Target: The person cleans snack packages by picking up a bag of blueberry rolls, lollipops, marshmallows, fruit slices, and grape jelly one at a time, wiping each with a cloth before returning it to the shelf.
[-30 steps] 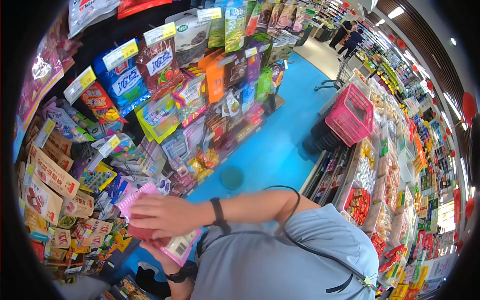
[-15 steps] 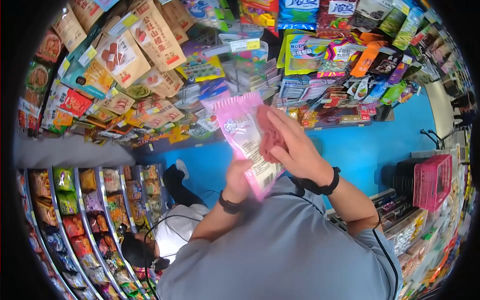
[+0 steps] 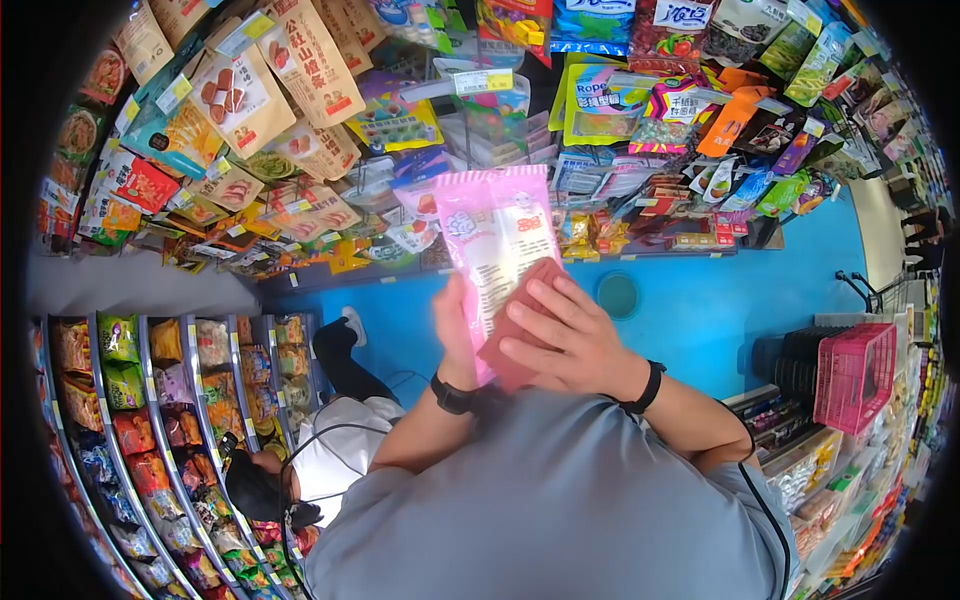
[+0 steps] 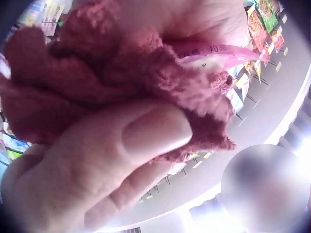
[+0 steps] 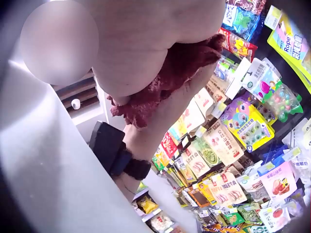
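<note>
A pink plastic packet [image 3: 505, 235] with small print is held upright in front of the chest. My left hand [image 3: 457, 325] grips its lower left edge. Against its lower right face my right hand [image 3: 572, 345] presses a dark red cloth [image 3: 508, 370], fingers spread over it. In the left wrist view a thumb [image 4: 150, 133] pins the bunched cloth [image 4: 87, 82], and a strip of the packet [image 4: 228, 56] shows behind it. The right wrist view has the cloth [image 5: 180, 68] tucked under a hand, with a forearm wearing a black band [image 5: 136, 168] beyond.
Hanging snack packets [image 3: 310, 60] fill the racks ahead. A person in white [image 3: 345, 455] crouches at the left beside a rack of bagged snacks [image 3: 160, 430]. A round green container [image 3: 617, 295] stands on the blue floor [image 3: 700, 300], and a pink basket [image 3: 857, 375] is at right.
My head view has swung left and down since the first frame. The packet now stands straighter, and the cloth has moved down its face and lies flatter under my right hand.
</note>
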Tool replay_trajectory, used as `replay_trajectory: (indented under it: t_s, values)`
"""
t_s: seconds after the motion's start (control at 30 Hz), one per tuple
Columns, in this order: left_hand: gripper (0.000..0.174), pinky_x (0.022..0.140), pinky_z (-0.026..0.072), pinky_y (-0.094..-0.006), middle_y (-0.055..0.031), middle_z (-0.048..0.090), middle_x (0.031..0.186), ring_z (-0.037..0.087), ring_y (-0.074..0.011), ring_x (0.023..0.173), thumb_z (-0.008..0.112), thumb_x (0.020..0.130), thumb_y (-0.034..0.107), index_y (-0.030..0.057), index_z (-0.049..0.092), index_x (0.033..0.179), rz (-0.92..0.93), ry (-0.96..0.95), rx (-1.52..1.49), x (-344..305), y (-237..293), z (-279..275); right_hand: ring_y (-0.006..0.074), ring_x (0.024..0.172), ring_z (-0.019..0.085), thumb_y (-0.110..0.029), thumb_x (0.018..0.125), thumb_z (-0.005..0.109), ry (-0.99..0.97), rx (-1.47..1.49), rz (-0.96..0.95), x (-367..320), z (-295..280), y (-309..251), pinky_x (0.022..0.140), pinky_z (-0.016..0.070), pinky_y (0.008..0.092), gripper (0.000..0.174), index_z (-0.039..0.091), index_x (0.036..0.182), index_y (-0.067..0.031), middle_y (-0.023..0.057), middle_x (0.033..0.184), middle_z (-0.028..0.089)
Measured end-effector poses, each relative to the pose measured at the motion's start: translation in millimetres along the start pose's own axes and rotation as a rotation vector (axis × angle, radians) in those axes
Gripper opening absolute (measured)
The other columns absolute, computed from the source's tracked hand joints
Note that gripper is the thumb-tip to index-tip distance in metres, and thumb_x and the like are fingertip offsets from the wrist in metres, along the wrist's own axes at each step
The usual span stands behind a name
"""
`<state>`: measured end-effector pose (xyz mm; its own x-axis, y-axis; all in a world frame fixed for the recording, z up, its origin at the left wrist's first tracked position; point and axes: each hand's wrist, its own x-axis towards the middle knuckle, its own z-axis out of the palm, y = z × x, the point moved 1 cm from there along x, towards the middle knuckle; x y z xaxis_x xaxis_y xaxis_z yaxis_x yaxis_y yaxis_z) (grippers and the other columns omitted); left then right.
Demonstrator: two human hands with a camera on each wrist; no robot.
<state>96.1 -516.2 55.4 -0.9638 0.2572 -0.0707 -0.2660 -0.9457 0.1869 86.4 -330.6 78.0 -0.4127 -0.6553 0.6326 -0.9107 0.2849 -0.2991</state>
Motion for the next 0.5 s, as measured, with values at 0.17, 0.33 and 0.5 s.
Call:
replay_trajectory:
  t_s: [0.17, 0.33, 0.5]
  values:
    - [0.084, 0.118, 0.0471, -0.0492, -0.0201, 0.056, 0.157, 0.059, -0.0353, 0.139, 0.050, 0.103, 0.062, 0.0025, 0.044, 0.162, 0.023, 0.049, 0.207, 0.8, -23.7, 11.5, 0.0421, 0.146, 0.053, -0.030, 0.070, 0.090, 0.076, 0.054, 0.024, -0.9, -13.4, 13.6, 0.119, 0.0449, 0.0585, 0.075, 0.065, 0.139, -0.0181, 0.0161, 0.156, 0.057]
    - [0.084, 0.121, 0.0437, -0.0458, -0.0190, 0.049, 0.163, 0.053, -0.0331, 0.146, 0.046, 0.106, 0.058, -0.0006, 0.035, 0.166, -0.036, -0.081, 0.167, 5.3, -50.6, 8.0, 0.0496, 0.148, 0.048, -0.024, 0.071, 0.090, 0.134, 0.114, 0.087, -6.5, -32.5, 41.9, 0.119, 0.0434, 0.0601, 0.079, 0.062, 0.144, -0.0122, 0.0229, 0.161, 0.049]
    - [0.071, 0.116, 0.0490, -0.0466, -0.0208, 0.058, 0.153, 0.061, -0.0320, 0.138, 0.050, 0.107, 0.049, -0.0011, 0.046, 0.157, -0.124, -0.325, 0.038, 22.9, -95.5, 1.6, 0.0494, 0.148, 0.046, -0.017, 0.092, 0.074, 0.191, 0.167, 0.304, -19.5, -73.1, 74.2, 0.122, 0.0404, 0.0560, 0.054, 0.062, 0.143, -0.0045, 0.0255, 0.162, 0.047]
